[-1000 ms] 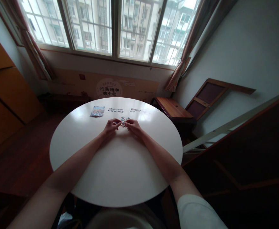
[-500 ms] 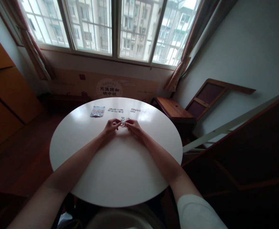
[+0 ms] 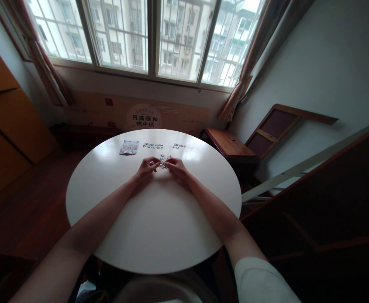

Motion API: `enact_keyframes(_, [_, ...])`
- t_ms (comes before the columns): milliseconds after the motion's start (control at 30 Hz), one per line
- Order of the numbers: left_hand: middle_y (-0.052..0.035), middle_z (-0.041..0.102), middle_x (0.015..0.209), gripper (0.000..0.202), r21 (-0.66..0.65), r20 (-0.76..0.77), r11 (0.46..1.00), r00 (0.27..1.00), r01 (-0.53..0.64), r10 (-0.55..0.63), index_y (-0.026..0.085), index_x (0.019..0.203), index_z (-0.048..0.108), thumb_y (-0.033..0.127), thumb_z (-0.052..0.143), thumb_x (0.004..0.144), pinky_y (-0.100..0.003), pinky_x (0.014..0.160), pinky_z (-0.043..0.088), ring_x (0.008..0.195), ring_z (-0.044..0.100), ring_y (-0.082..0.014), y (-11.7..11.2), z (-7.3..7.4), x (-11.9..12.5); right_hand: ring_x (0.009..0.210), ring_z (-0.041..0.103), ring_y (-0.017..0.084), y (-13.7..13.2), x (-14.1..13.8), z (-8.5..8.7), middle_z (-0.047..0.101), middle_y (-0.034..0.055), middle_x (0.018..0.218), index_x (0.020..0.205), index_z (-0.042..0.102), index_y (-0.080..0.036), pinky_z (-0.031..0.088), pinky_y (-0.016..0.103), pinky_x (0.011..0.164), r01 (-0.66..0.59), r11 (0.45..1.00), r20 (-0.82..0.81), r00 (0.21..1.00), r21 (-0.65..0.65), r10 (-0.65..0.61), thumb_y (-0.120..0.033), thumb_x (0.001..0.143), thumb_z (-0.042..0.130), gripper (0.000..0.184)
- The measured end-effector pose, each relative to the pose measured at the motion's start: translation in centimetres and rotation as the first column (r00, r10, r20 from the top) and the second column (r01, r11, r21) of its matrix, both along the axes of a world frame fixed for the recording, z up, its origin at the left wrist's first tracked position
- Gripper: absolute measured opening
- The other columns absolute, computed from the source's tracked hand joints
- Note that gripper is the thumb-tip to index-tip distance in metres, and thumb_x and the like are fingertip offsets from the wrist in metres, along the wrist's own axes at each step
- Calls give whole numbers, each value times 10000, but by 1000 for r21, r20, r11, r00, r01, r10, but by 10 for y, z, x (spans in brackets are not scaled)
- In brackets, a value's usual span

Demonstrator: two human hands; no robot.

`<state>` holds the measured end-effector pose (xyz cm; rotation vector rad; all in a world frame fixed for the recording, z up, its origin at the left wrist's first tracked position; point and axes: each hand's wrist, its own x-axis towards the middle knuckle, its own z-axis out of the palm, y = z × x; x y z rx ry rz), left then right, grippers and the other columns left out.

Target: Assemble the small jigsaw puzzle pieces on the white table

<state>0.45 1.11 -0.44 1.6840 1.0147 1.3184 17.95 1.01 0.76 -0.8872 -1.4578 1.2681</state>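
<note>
- A person sits or stands at a round white table [image 3: 153, 240], seen from above, both bare forearms stretched forward over its near half.
- Between the two hands, toward the far side, lies a pile [image 3: 163, 160] of small coloured pieces that look like jigsaw pieces; it seems gathered there so both hands can reach it equally.
- The left hand [image 3: 147, 166] is at the pile's left edge, fingers bent, thumb and fingertips drawn close together. Whether a piece is pinched in them, I cannot tell.
- The right hand [image 3: 175, 166] mirrors it on the pile's right edge, fingertips pointing inward, nearly meeting the left ones. Its grip, too, is hidden: cannot tell if it holds a piece.
- Beyond the pile are two groups of pieces in short rows: a longer left group [image 3: 153, 146] and a smaller right group [image 3: 179, 146]. They appear spaced out so each piece can be seen, apart from the pile.
- A printed packet [image 3: 129, 147] lies flat left of the left group, perhaps set aside there to be out of the hands' way.
- Past the table, a barred window [image 3: 180, 42] lights the scene; a wooden bench [image 3: 230, 142] stands beyond the table's right edge.
</note>
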Motion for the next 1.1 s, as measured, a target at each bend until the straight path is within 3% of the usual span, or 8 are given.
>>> enact_keyframes(467, [-61, 650, 727, 371, 9, 4, 1000, 1000, -16, 16, 114, 765, 661, 473, 695, 677, -226, 408, 452, 452, 527, -86, -3, 2, 1, 567, 520, 106, 3, 0, -3, 626, 6, 617, 710, 651, -137, 390, 240, 557, -6, 1000, -12, 1000, -7, 6, -382, 571, 759, 301])
enact_keyframes(867, [-61, 636, 747, 336, 13, -38, 1000, 999, -12, 12, 109, 802, 656, 433, 667, 713, -229, 416, 442, 463, 530, -92, -1, 0, 0, 534, 503, 95, 2, 1, -3, 631, 14, 635, 728, 651, -135, 365, 220, 490, 0, 1000, -9, 1000, -25, -1, -391, 571, 757, 318])
enact_keyframes(967, [-67, 640, 801, 307, 74, -116, 996, 991, -52, 60, 119, 856, 658, 409, 617, 761, -228, 441, 448, 500, 550, -101, -1, 0, 0, 517, 495, 94, 2, 1, -3, 626, 8, 630, 724, 646, -138, 371, 223, 475, 9, 999, -10, 1000, -34, -10, -403, 566, 757, 327])
enact_keyframes(1100, [-73, 636, 931, 256, 260, -240, 962, 959, -88, 152, 156, 925, 662, 364, 603, 788, -242, 580, 486, 702, 621, -142, -5, 1, 1, 518, 498, 96, 3, 0, -4, 621, 5, 617, 716, 643, -138, 371, 223, 470, 21, 999, -17, 1000, -27, -21, -396, 554, 765, 328])
